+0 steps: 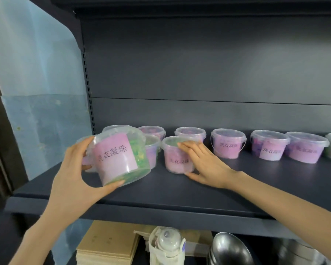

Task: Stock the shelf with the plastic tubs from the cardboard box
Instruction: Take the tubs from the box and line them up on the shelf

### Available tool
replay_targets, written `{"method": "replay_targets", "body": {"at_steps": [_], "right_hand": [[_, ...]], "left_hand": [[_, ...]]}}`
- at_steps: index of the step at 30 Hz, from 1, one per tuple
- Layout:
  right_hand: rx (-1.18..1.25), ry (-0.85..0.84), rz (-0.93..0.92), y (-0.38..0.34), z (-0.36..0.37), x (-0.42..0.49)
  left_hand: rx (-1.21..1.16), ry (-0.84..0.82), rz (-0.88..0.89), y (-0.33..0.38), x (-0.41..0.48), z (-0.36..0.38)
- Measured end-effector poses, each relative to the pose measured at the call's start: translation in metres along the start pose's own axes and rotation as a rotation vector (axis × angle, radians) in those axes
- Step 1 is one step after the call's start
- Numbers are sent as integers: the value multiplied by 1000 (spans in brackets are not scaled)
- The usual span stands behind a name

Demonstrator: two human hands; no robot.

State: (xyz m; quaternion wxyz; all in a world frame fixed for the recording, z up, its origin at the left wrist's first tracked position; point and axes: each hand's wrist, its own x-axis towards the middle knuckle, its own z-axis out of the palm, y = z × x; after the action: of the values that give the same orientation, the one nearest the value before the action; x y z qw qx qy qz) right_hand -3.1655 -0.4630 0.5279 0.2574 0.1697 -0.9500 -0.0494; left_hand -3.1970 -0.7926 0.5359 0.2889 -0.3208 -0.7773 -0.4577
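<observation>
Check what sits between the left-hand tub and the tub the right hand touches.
Head view: another lidded tub on the shelf, partly hidden behind the held tub; it stands beside the touched tub.

Held tub [120,157]: clear plastic, smooth, slightly glossy.
Tub label [115,155]: pink paper, matt, black print.
Shelf [180,190]: dark grey, smooth, matt painted finish; looks like metal.
Side sheet [36,73]: translucent pale-blue plastic, faint sheen.
Stacked boards [107,243]: tan, matt; wood or card, cannot tell.
Bowl [229,249]: polished metal, glossy.
Bottle [167,245]: whitish plastic, semi-gloss.
</observation>
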Motion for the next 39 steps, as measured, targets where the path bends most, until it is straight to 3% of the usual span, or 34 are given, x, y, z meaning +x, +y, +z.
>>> {"method": "replay_targets", "body": {"at_steps": [3, 9, 17, 25, 30, 34, 37, 39], "right_hand": [[93, -100, 41, -7, -9, 3], [416, -147, 99, -40, -50, 8], [340, -11, -125, -78, -83, -5], [438, 20, -35, -65, -87, -22], [335, 50, -42, -61, -93, -31], [208, 85, -69, -54, -102, -32], [53, 77, -95, -45, -104, -32], [5, 75, -71, -34, -106, -36]], "left_hand": [[-1, -30, 28, 7, 1, 5], [59, -116, 141, 23, 6, 16], [121, -128, 322, 38, 6, 39], [96, -119, 320, 40, 2, 59], [52, -176, 308, 42, 1, 67], [-31, -333, 249, 50, 9, 76], [84, -453, 268, 43, 21, 80], [158, -432, 310, 34, 32, 81]]}}
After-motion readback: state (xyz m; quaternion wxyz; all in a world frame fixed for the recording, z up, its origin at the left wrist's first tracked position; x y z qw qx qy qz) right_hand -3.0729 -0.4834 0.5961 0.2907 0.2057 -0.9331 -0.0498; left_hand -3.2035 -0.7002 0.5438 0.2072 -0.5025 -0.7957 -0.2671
